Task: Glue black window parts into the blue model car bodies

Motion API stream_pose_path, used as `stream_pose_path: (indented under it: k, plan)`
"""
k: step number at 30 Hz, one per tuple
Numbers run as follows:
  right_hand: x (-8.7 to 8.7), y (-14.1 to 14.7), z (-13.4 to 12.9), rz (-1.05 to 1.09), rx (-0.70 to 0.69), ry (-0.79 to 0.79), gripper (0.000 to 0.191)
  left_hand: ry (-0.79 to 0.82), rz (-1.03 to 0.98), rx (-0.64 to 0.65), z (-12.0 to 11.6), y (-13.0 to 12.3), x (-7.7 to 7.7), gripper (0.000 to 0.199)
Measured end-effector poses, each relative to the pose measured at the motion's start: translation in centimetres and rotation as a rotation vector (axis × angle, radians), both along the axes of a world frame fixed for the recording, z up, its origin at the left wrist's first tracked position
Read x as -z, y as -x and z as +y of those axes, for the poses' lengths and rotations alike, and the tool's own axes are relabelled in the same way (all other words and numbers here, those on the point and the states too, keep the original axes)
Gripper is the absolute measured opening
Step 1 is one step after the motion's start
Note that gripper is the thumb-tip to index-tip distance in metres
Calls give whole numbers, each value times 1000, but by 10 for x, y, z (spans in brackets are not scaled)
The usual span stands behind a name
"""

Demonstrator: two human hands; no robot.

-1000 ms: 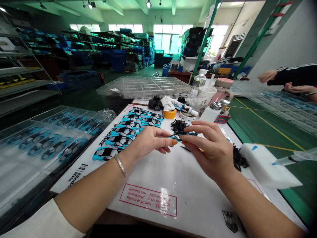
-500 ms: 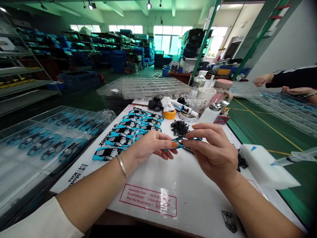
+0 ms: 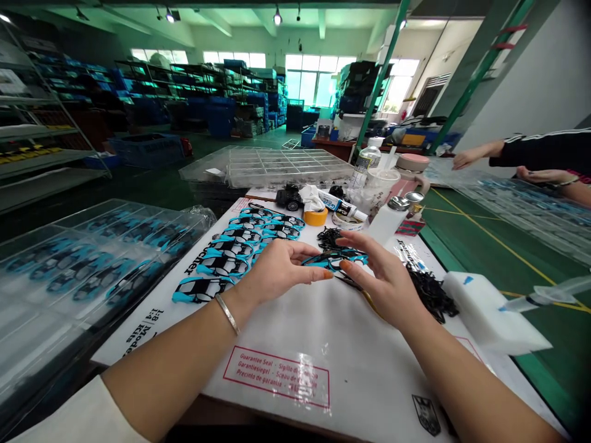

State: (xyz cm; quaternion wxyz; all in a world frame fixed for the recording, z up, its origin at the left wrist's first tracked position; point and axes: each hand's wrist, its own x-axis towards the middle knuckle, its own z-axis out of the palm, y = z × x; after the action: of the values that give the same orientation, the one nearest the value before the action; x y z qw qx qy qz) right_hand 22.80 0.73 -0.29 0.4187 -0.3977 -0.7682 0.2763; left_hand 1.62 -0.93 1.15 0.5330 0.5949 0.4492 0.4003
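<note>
A blue and black model car body (image 3: 318, 261) is held level between my two hands, just above the white tabletop. My left hand (image 3: 281, 271) grips its left end with the thumb in front and the fingers behind. At its right end, my right hand (image 3: 383, 277) holds it between thumb and fingers. Part of the body is hidden by my fingers. Under my right hand lies a partly hidden tool with a yellow handle (image 3: 373, 306). Small black parts (image 3: 329, 237) are heaped just behind, and more black parts (image 3: 431, 289) lie to the right.
Rows of similar blue car bodies (image 3: 221, 264) stand on the left of the board. Behind are orange tape (image 3: 315, 217), a glue tube (image 3: 344, 204) and a white pump bottle (image 3: 385, 221). A syringe (image 3: 530, 299) rests on white foam (image 3: 489, 314). A co-worker's hands (image 3: 478, 155) are at far right.
My right hand has shifted slightly left and its fingers have spread wider around the car body. The body is turned so more of it shows. The black heap and yellow-handled tool are more exposed.
</note>
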Motion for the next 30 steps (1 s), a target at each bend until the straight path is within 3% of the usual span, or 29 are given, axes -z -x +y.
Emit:
stream_pose_path:
  k: [6, 16, 30]
  plan:
    - [3, 3, 2, 27, -36, 121, 44, -21, 25, -1, -2, 0, 0, 40]
    - [0, 5, 1, -16, -9, -40, 32, -47, 36, -58, 0, -1, 5, 45]
    - [6, 9, 3, 77, -84, 31, 33, -343, 265, -124, -3, 0, 4, 43]
